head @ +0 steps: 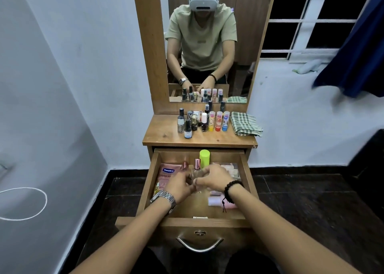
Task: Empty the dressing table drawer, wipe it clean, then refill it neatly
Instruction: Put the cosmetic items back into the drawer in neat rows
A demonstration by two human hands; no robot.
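Drawer [246, 177], pulled open at 6 o'clock of the worktop [166, 137]: emptying or refilling, unclear. Left hand [179, 187] and right hand [216, 177] meet mid-drawer, fingers apparently clamped on a clear perfume bottle [196, 169]. Next: lift it straight, steadily. Nail polishes [188, 129], checked cloth [245, 124] on the worktop.

A home bedroom: wooden dressing table [199, 141], mirror [207, 45], nail-polish bottles [188, 128].
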